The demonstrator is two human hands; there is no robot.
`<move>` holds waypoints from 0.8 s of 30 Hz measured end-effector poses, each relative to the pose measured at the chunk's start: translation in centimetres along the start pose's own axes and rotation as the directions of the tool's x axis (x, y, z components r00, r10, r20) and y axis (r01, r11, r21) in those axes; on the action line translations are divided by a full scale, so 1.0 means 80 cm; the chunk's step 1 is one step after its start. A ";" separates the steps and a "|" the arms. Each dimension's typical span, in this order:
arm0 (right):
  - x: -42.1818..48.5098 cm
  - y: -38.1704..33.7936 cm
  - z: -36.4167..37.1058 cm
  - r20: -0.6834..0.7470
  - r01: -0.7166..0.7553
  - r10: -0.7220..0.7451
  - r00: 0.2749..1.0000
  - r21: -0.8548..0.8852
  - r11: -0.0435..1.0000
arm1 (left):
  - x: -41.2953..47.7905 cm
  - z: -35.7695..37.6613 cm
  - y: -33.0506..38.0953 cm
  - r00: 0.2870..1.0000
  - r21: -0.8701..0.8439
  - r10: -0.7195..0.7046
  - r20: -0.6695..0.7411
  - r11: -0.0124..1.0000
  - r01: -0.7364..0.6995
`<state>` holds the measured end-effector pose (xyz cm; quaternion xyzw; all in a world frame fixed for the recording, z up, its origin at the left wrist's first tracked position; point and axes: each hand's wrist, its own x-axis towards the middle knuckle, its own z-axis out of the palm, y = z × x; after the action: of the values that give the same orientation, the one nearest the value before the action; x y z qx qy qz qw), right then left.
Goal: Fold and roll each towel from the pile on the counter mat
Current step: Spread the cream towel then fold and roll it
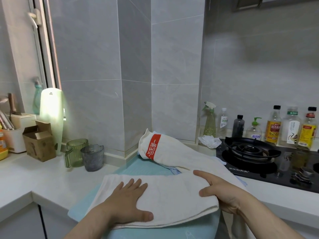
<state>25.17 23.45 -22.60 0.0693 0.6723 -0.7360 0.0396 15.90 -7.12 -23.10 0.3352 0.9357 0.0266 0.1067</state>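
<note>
Spanning the lower view, a white counter point(51, 180) is seen, and on it a pale blue mat point(148, 167) is laid just beside a black gas stove point(248, 152). A cream towel point(165, 195), folded into a long band, is spread across the near part of the mat, with a loose part hanging below its right end. Behind it, toward the tiled wall, the pile of towels point(165, 152) is heaped on the mat, topped by a cream one crossed by a red band. The left hand point(127, 202) is laid flat on the towel's left half, fingers straight and slightly apart. The towel's right end is gripped by the right hand point(224, 194), thumb and forefinger on top, the other fingers hidden beneath the fold. A cardboard box point(38, 144), a green cup point(76, 150) and a grey cup point(93, 157) are set left of the mat, and a row of bottles point(274, 126) is lined up behind the stove
</note>
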 end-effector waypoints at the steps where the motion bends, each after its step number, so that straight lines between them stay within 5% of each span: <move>1: 0.000 -0.003 -0.002 0.002 0.007 -0.007 1.000 0.026 1.000 | 0.000 -0.002 0.001 1.000 0.007 0.004 0.016 1.000 -0.004; 9: -0.005 -0.021 -0.006 0.019 0.033 -0.034 0.999 0.043 0.999 | 0.017 -0.015 0.041 0.998 -0.059 0.053 -0.028 0.997 -0.055; 24: -0.023 -0.073 0.010 0.059 0.101 -0.104 0.993 0.041 0.994 | 0.042 0.005 0.087 0.998 0.103 0.045 0.042 0.993 -0.049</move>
<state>26.05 23.11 -16.48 0.0131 0.6592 -0.7516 0.0208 17.77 0.44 -23.25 0.3628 0.9254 -0.0265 0.1069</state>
